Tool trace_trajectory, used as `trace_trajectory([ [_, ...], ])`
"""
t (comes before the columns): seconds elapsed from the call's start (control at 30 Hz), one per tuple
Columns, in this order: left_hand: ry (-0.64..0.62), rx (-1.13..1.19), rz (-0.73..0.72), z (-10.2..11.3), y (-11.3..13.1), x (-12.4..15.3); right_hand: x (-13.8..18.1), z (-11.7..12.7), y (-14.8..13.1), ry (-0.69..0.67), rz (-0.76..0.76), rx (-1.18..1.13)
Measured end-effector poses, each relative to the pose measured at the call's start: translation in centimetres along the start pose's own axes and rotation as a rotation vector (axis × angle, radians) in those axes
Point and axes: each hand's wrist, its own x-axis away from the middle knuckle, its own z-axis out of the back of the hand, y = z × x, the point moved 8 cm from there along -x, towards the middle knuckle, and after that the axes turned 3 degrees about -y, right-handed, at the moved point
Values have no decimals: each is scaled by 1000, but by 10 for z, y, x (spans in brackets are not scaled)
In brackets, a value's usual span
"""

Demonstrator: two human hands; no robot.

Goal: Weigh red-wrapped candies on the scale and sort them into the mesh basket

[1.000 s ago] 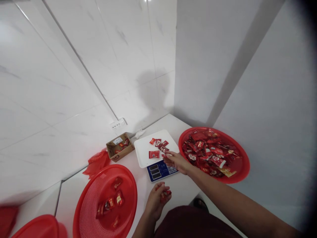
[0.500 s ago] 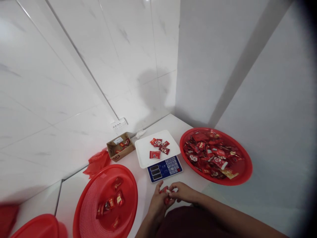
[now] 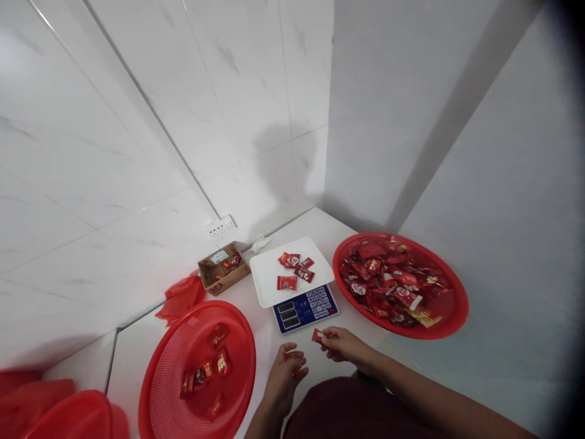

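Note:
My right hand (image 3: 343,346) pinches a small red candy packet (image 3: 317,335) just in front of the blue weighing scale (image 3: 305,308). My left hand (image 3: 283,381) is curled round another red packet (image 3: 293,372) near the table's front edge. Several red packets (image 3: 293,268) lie on the scale's white pan (image 3: 269,274). To the right, a red round tray (image 3: 452,317) is heaped with red packets. On the left, a red mesh basket (image 3: 169,366) holds several packets.
A small cardboard box (image 3: 223,269) with a few packets stands behind the scale near a wall socket (image 3: 219,227). Crumpled red plastic (image 3: 180,297) lies by the box. Another red basket (image 3: 68,417) sits at the bottom left. White walls close in the corner.
My right hand drew back from the scale pan, met my left hand at the table's front, then parted from it holding one red packet. The left keeps a packet.

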Motion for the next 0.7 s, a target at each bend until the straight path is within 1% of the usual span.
trace_trajectory([
  [0.07,-12,19,3,2,0,3,4,-3,3,-34,-48,-79],
  [0.17,-65,-46,-4,-8,2,5,10,-16,2,-154,-68,-177],
  [0.23,-90,-181,-41,-19,5,5,15,-27,-3,-249,-41,-178],
  [0.3,-114,-393,-95,-30,9,2,19,-37,-7,-333,-5,-136],
  [0.37,-139,-627,-167,-41,12,-1,21,-45,-10,-378,38,-90],
  [0.4,-155,-732,-205,-47,14,-1,21,-46,-10,-373,62,-69],
  [0.47,-187,-883,-258,-55,14,-3,16,-43,-9,-311,96,-46],
  [0.53,-233,-934,-259,-61,10,-3,11,-38,-4,-250,85,-66],
  [0.6,-271,-933,-231,-62,6,-3,7,-35,3,-236,39,-122],
  [0.63,-257,-939,-248,-59,8,-2,6,-33,5,-232,20,-152],
  [0.67,-209,-964,-302,-54,14,-2,5,-30,6,-223,9,-174],
  [0.7,-127,-1011,-388,-46,25,0,5,-25,5,-200,4,-192],
])
